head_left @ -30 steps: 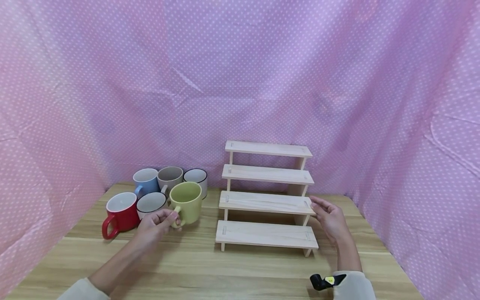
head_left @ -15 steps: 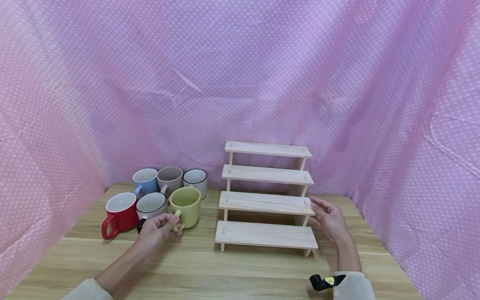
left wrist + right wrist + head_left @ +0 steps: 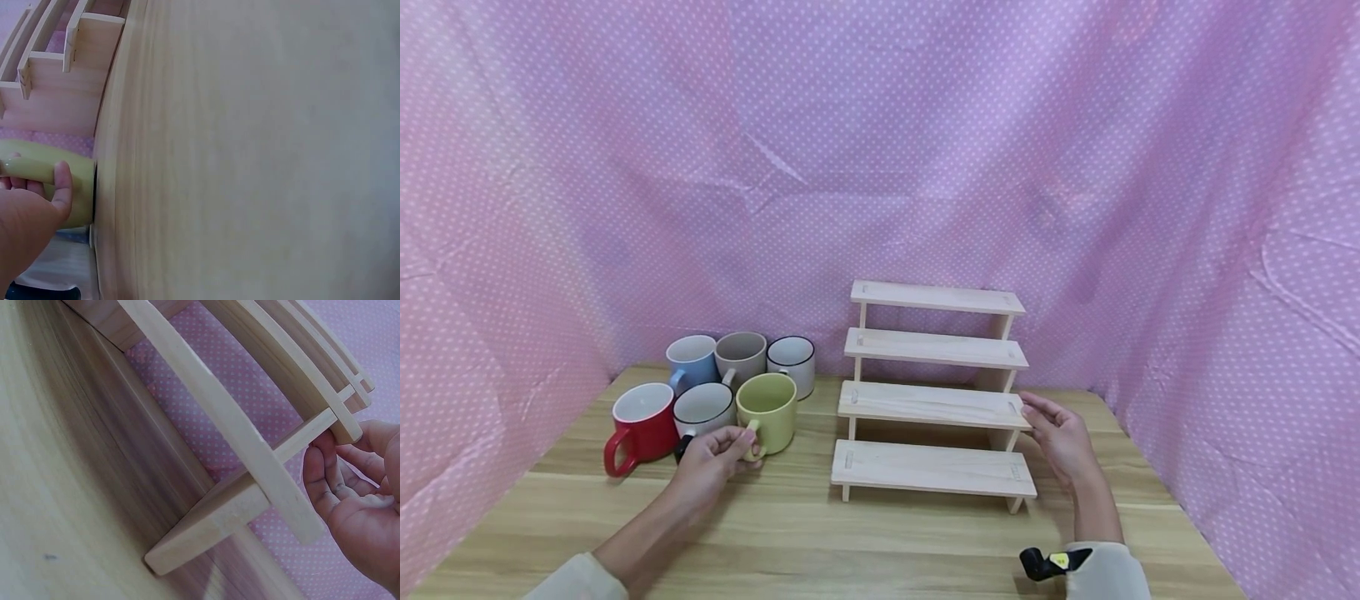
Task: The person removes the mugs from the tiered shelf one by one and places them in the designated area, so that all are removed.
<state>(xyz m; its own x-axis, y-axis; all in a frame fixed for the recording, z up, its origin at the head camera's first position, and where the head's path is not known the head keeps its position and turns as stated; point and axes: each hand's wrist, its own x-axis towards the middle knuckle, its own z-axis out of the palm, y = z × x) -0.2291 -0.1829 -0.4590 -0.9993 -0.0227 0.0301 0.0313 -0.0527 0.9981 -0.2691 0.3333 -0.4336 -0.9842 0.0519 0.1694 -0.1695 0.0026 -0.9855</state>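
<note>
My left hand pinches the handle of a yellow-green mug, which stands upright in the front row of mugs. The left wrist view shows the thumb and fingers around that handle, with the base of the mug at the tabletop. On the right, my right hand grips the right end of the second-lowest board of a four-tier wooden display stand. From the right wrist, its fingers appear curled under that board's end, close to the side support.
Left of the yellow-green mug are a white mug with a dark rim and a red mug. Behind stand a blue mug, a grey mug and another white mug. A pink dotted cloth surrounds the wooden table.
My left hand has lowered the yellow-green mug to the table and shifted it slightly left. The right hand and the stand stay where they were.
</note>
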